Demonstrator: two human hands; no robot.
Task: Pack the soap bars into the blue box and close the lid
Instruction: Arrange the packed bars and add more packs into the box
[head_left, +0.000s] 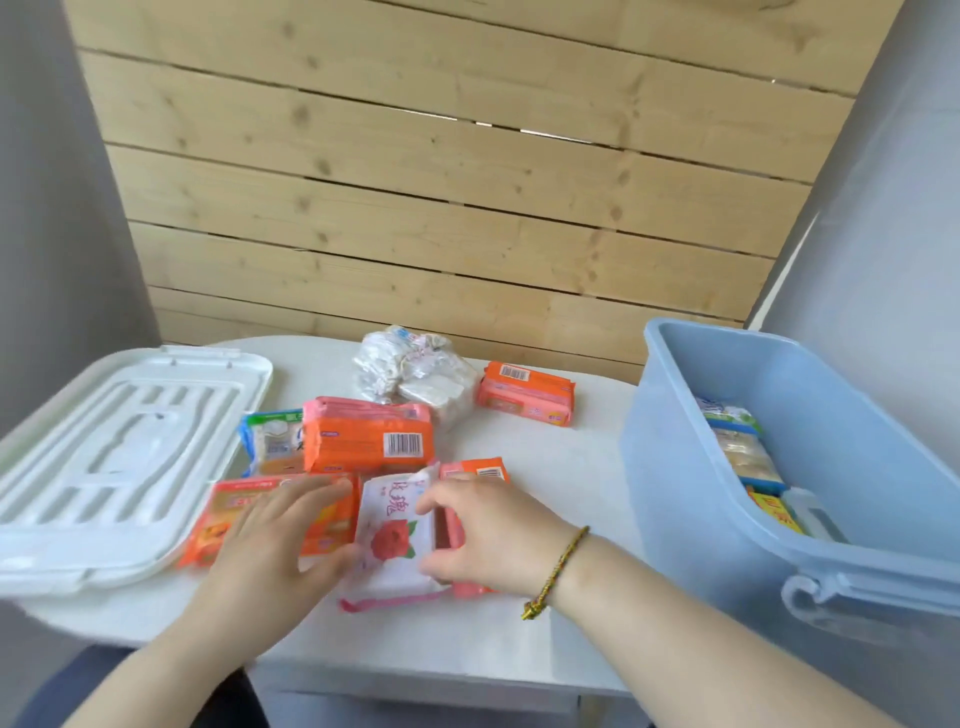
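Several wrapped soap bars lie on a white table (545, 467). A white rose-printed bar (397, 540) sits at the front, with my right hand (488, 535) gripping its right side and my left hand (275, 540) at its left edge, resting over an orange bar (228, 519). Behind are a stacked orange bar (369, 441), a blue-and-white bar (270, 441), a clear-wrapped white bundle (415, 374) and another orange bar (524, 392). The blue box (675, 467) stands open at the right with several bars (748, 457) inside. Its white lid (119, 457) lies at the left.
A wooden slat wall stands behind the table. Grey walls close in on both sides. The lid overhangs the table's left edge, and the blue box overhangs the right. A beaded bracelet (556, 571) circles my right wrist.
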